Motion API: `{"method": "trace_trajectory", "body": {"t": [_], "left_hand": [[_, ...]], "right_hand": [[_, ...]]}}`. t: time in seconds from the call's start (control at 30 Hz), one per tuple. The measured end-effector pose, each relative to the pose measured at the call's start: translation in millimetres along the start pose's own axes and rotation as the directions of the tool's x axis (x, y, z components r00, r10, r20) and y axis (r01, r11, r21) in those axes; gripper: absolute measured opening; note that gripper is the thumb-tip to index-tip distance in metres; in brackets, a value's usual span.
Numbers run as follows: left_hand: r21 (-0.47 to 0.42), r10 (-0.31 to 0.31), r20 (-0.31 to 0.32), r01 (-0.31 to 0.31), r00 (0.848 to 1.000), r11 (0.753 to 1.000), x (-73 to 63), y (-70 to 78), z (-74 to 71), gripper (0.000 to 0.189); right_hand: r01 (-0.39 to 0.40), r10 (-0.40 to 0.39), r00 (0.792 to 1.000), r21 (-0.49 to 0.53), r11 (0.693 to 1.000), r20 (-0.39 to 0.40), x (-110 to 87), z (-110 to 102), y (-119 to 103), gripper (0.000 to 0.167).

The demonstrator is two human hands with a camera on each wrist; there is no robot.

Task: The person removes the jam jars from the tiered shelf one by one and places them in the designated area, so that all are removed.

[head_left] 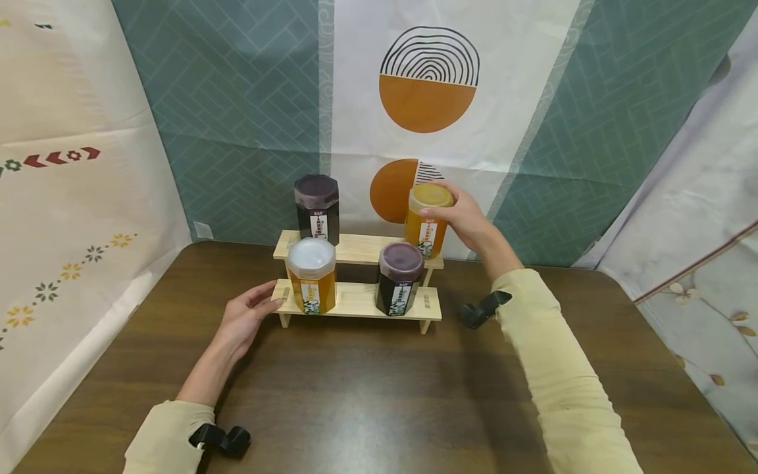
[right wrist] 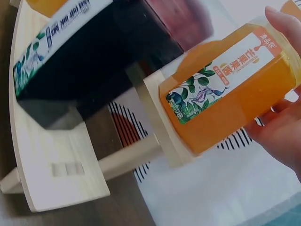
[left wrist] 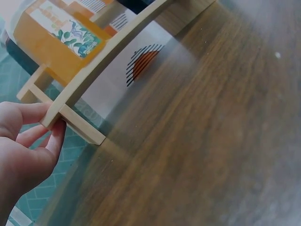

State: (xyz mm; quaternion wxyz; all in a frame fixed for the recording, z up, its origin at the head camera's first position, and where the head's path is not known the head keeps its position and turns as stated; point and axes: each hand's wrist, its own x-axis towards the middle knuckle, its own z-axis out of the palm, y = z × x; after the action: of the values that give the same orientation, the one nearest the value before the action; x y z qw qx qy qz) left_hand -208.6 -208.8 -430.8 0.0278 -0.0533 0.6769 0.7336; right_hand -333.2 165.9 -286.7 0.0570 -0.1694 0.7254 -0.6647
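A two-tier wooden stand (head_left: 355, 300) carries hexagonal jars with white labels. My right hand (head_left: 469, 218) grips an orange jar (head_left: 417, 228) with a yellow lid near its top, at the right end of the upper tier. In the right wrist view, the base of this orange jar (right wrist: 221, 101) is right at the upper board. My left hand (head_left: 241, 320) pinches the left end of the lower tier; the left wrist view has its thumb above the board (left wrist: 89, 70) and fingers beneath. On the lower tier sit an amber jar (head_left: 320, 289) and a dark purple jar (head_left: 387, 289).
Another dark jar (head_left: 304, 220) stands at the left of the upper tier. Behind the stand hangs a patterned cloth (head_left: 249, 118) in green and white. The brown wooden table (head_left: 355, 395) spreads in front, with light printed cloths (head_left: 53, 217) at both sides.
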Motion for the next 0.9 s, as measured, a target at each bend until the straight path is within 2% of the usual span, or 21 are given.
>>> {"method": "trace_trajectory", "body": {"t": [0.2,0.37,0.53,0.77,0.9], "left_hand": [[0.011,-0.006,-0.002,0.006,1.000,1.000,-1.1,0.8,-0.6,0.058],[0.019,0.000,-0.003,0.000,1.000,1.000,-0.3,-0.2,-0.4,0.057],[0.034,0.007,0.000,-0.007,1.000,0.999,-0.5,0.0,-1.0,0.057],[0.033,-0.002,-0.004,0.003,1.000,0.999,-1.1,1.4,-1.9,0.058],[0.033,-0.003,-0.006,0.003,1.000,0.999,-1.5,1.3,-1.4,0.057]], "right_hand": [[-0.014,0.014,1.000,0.021,1.000,-0.009,-7.7,-11.5,-0.9,0.063],[-0.022,0.022,0.999,-0.004,1.000,0.030,-15.4,-25.6,-2.1,0.066],[-0.004,0.003,0.998,0.007,1.000,0.064,-25.8,-41.8,-5.1,0.057],[-0.007,0.005,0.999,0.043,0.999,0.035,-38.3,-62.1,-3.1,0.050],[-0.009,0.008,1.000,0.028,1.000,0.023,-47.5,-71.9,4.9,0.046]]}}
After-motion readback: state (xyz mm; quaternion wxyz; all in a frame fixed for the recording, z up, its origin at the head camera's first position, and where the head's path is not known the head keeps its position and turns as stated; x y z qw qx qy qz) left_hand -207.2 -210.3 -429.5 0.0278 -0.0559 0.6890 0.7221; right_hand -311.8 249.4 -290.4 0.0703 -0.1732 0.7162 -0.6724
